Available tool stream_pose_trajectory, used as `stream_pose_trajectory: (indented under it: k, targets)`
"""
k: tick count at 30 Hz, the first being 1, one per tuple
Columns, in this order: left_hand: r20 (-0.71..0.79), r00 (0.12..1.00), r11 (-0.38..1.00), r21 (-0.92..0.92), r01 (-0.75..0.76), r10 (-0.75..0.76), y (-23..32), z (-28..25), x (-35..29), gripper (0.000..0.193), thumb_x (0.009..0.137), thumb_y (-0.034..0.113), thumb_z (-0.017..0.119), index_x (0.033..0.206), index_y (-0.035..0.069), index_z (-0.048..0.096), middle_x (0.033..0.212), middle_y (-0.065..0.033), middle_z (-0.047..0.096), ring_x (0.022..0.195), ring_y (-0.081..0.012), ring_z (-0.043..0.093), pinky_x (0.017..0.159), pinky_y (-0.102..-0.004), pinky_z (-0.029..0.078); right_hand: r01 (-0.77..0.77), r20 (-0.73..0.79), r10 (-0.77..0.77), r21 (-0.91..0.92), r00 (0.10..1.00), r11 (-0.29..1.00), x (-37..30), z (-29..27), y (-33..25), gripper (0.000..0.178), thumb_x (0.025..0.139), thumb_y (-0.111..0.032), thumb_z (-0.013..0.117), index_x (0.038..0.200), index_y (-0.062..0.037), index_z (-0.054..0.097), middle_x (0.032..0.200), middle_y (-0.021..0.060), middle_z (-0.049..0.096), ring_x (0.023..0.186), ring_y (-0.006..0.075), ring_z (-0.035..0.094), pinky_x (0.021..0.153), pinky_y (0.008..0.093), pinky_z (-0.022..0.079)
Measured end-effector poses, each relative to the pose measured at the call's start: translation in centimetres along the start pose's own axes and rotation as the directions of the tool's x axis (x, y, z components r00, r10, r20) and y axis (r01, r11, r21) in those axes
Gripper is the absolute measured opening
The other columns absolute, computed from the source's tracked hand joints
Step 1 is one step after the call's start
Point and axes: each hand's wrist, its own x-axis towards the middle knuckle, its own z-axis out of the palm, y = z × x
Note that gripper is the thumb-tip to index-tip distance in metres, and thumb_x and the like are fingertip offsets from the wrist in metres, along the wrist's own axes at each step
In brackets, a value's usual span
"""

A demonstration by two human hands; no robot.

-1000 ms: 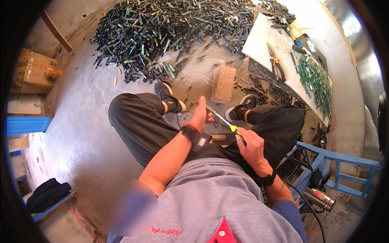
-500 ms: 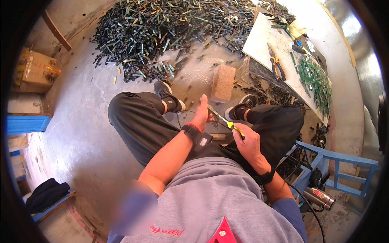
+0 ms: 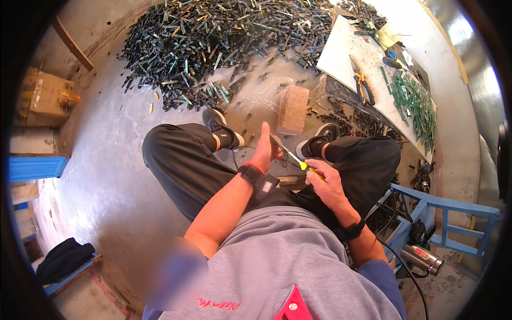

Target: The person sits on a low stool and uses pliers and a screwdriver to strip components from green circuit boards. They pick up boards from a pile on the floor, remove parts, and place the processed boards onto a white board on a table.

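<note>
My right hand (image 3: 326, 184) is closed round the yellow-green and dark handle of a screwdriver (image 3: 303, 165). Its bare metal shaft points up and left, toward my left hand (image 3: 262, 152). That hand stands on edge between my knees, its fingers curled in at the screwdriver's end. Whatever lies in those fingers is hidden; a thin dark edge shows beside them, too small to name. Beyond both hands, between my shoes, a reddish-brown brick (image 3: 294, 109) rests on the floor.
A large heap of dark, narrow strips (image 3: 197, 48) covers the floor ahead. On a white board (image 3: 341, 48) at the right lie orange-handled pliers (image 3: 363, 88) and a pile of green strips (image 3: 413, 104). A blue metal frame (image 3: 453, 205) and a steel cylinder (image 3: 423, 260) stand at my right.
My right hand has shifted slightly, its fingers now further over the screwdriver's handle. My left hand has barely moved, and the screwdriver's end stays beside it.
</note>
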Motion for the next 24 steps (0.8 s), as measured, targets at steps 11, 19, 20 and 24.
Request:
stream_pose_trajectory:
  k: [11, 19, 20, 24]
  targets:
    - [-0.034, 0.996, 0.992, -0.102, 0.073, -0.077, 0.2, -0.2, 0.5, 0.059, 0.086, 0.067, 0.042, 0.067, 0.011, 0.051, 0.057, -0.0003, 0.048, 0.047, -0.0146, 0.046, 0.044, -0.0278, 0.041, 0.03, 0.012, -0.03, -0.02, 0.999, 0.999, -0.3, -0.2, -0.1, 0.029, 0.086, -0.003, 0.055, 0.114, 0.0043, 0.056, 0.079, 0.0043, 0.059, 0.068, 0.0088, 0.054, 0.064, 0.0232, 0.045]
    - [-0.232, 0.972, 0.999, 0.036, -0.026, 0.033, -0.8, 0.2, 0.9, 0.059, 0.089, 0.064, 0.038, 0.065, 0.01, 0.05, 0.053, 0.0004, 0.044, 0.042, -0.0129, 0.042, 0.038, -0.0266, 0.037, 0.044, -0.002, -0.044, -0.091, 0.999, 0.995, 0.1, 0.9, 0.5, 0.026, 0.087, -0.006, 0.056, 0.112, 0.0026, 0.056, 0.077, 0.0026, 0.057, 0.066, 0.0079, 0.051, 0.06, 0.023, 0.043]
    - [-0.246, 0.968, 0.998, 0.05, -0.032, 0.043, -0.8, 0.3, 0.8, 0.059, 0.089, 0.063, 0.037, 0.065, 0.01, 0.05, 0.053, 0.0005, 0.043, 0.042, -0.0127, 0.042, 0.038, -0.0266, 0.037, 0.044, 0.003, -0.044, -0.083, 0.999, 0.996, 0.1, 1.0, 0.5, 0.026, 0.087, -0.006, 0.056, 0.112, 0.0026, 0.056, 0.076, 0.0022, 0.057, 0.065, 0.0076, 0.05, 0.06, 0.0229, 0.043]
    - [-0.264, 0.964, 0.998, 0.052, -0.033, 0.045, -1.0, 0.0, 1.2, 0.059, 0.09, 0.062, 0.035, 0.065, 0.01, 0.048, 0.053, 0.0008, 0.042, 0.042, -0.0122, 0.04, 0.038, -0.0261, 0.036, -0.082, 0.016, 0.081, 0.072, 0.997, 0.994, 0.4, 1.4, 0.6, 0.025, 0.088, -0.007, 0.055, 0.112, 0.0026, 0.055, 0.075, 0.0011, 0.055, 0.064, 0.0069, 0.049, 0.057, 0.0221, 0.041]
